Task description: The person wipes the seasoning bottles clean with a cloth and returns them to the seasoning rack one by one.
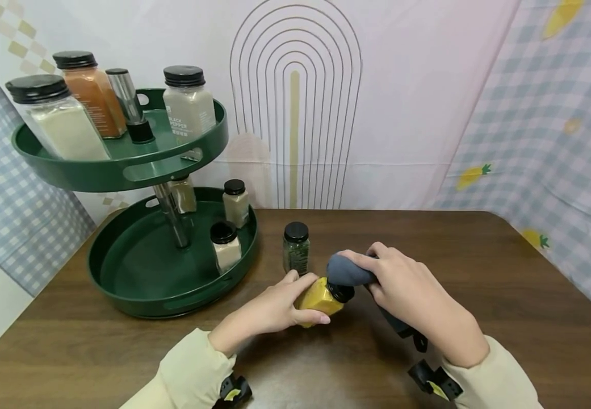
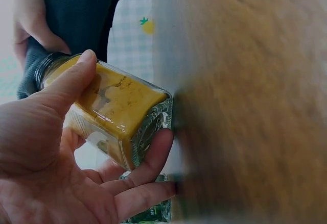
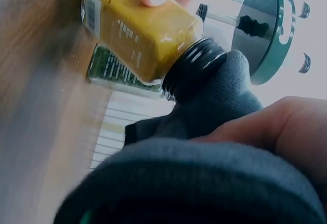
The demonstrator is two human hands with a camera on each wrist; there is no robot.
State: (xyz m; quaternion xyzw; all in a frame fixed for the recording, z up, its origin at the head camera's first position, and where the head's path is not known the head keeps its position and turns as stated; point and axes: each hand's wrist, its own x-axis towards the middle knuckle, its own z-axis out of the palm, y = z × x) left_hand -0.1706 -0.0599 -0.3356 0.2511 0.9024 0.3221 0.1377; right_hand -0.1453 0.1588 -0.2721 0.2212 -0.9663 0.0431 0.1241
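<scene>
A blue-grey cloth (image 1: 348, 270) hides part of the black lid (image 1: 341, 293) on the jar of yellow powder (image 1: 321, 297), whose lettering is too blurred to read. The right hand (image 1: 402, 289) grips that cloth against the lid, some fingertips out of sight. The left hand (image 1: 281, 308) clasps the tilted jar near an upright herb jar (image 1: 296, 249); whether it touches the wooden table (image 1: 326, 375), I can't tell.

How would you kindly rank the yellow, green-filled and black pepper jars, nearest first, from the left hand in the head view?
1. Yellow jar: held in the left hand.
2. Green-filled jar: standing just beyond.
3. Black pepper jar: left, upper tray.
</scene>
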